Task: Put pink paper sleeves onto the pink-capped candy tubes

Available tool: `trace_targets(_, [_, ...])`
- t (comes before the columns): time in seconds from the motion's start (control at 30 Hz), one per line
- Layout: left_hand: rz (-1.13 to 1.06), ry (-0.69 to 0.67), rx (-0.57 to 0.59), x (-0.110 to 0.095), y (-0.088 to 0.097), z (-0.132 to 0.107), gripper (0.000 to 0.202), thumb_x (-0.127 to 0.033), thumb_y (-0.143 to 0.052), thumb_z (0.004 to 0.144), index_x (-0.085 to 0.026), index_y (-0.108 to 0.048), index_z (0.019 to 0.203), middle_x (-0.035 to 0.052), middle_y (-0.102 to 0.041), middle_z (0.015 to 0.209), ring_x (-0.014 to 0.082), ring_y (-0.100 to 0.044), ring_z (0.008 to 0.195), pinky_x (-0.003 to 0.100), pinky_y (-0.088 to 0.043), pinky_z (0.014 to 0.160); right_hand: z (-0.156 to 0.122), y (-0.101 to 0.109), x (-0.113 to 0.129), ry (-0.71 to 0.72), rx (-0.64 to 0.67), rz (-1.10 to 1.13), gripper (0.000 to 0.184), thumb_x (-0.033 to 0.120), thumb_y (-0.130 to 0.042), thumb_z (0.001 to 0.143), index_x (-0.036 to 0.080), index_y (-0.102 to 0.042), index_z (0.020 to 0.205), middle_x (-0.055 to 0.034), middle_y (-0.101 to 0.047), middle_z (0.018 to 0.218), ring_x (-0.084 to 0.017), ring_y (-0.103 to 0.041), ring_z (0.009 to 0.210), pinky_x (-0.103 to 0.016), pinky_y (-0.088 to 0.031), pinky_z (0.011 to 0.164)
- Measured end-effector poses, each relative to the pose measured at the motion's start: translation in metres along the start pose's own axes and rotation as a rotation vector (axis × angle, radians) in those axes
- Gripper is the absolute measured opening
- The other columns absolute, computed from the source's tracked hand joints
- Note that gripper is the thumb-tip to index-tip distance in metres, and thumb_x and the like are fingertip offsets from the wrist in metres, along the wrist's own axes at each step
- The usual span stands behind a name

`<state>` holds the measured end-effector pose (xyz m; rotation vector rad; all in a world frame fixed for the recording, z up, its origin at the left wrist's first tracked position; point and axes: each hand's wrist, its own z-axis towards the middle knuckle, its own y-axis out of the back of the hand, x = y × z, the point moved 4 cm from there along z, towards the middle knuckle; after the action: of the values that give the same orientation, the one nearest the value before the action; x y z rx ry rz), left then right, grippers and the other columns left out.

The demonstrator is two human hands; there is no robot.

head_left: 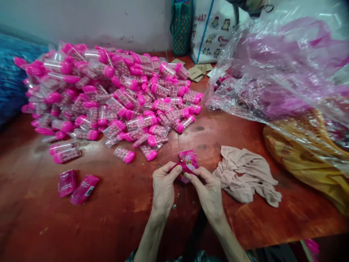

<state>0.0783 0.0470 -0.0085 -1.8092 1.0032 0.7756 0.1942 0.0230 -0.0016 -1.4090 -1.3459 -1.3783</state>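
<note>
My left hand (164, 187) and my right hand (209, 189) meet near the middle of the table. Thumbs and fingertips of both pinch a small dark pink printed wrapper (183, 169) from its two sides. Just beyond it lies another pink printed wrapper (190, 157), partly hidden by the fingers; whether the two are separate cannot be made out. A big heap of clear bottles with pink caps (122, 98), filled with small pink balls, is piled ahead to the left. Two bottles in printed pink wrappers (84, 189) lie side by side at the left.
A crumpled beige cloth (245, 174) lies right of my right hand. Clear plastic film (261, 72) and a yellow bag (305, 167) spread along the right. Behind stand a white printed bag (209, 32), a green dotted pouch (180, 29) and cardboard pieces (196, 72). Blue plastic (16, 76) bulges at far left.
</note>
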Motion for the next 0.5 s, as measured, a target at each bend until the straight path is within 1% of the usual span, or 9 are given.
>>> trace_targets(0.1, [-0.031,-0.007,-0.030,-0.0005,-0.0005,-0.0001,0.003,-0.015,-0.070,0.061,-0.015,-0.067,0.061,-0.0033,-0.059,0.054,0.0062,-0.049,0.050,0.017,-0.041,0.051,-0.0007,-0.0015,0.0044,0.051,-0.014,-0.040,0.015,0.022,-0.059,0.079,0.017,-0.059,0.065,0.0025,-0.053,0.064,-0.012,-0.050,0.063,-0.024,-0.039,0.061])
trace_targets(0.3, [-0.092,0.047,-0.103,-0.0004,0.0020,-0.0007,0.007,-0.014,-0.073,0.056,-0.013,-0.067,0.061,-0.0021,-0.062,0.057,0.0063,-0.052,0.052,0.016,-0.043,0.054,-0.0050,-0.0079,0.0071,0.146,-0.037,-0.148,0.022,0.021,-0.052,0.083,0.018,-0.050,0.062,0.0030,-0.047,0.063,-0.012,-0.045,0.062,-0.024,-0.034,0.060])
trace_targets(0.4, [-0.134,0.086,-0.109,0.0005,0.0020,0.0000,0.009,-0.013,-0.074,0.054,-0.012,-0.067,0.059,-0.0013,-0.062,0.057,0.0062,-0.053,0.052,0.016,-0.043,0.054,-0.0044,-0.0095,0.0067,0.174,-0.043,-0.167,0.024,0.021,-0.051,0.085,0.018,-0.046,0.061,0.0030,-0.045,0.062,-0.012,-0.043,0.061,-0.024,-0.034,0.059])
trace_targets(0.5, [-0.169,0.107,-0.098,0.0013,0.0013,0.0007,0.010,-0.012,-0.074,0.053,-0.011,-0.066,0.059,-0.0011,-0.062,0.056,0.0061,-0.052,0.051,0.016,-0.043,0.053,-0.0038,-0.0102,0.0071,0.187,-0.043,-0.169,0.024,0.021,-0.049,0.086,0.018,-0.047,0.062,0.0024,-0.045,0.063,-0.012,-0.043,0.062,-0.024,-0.034,0.060])
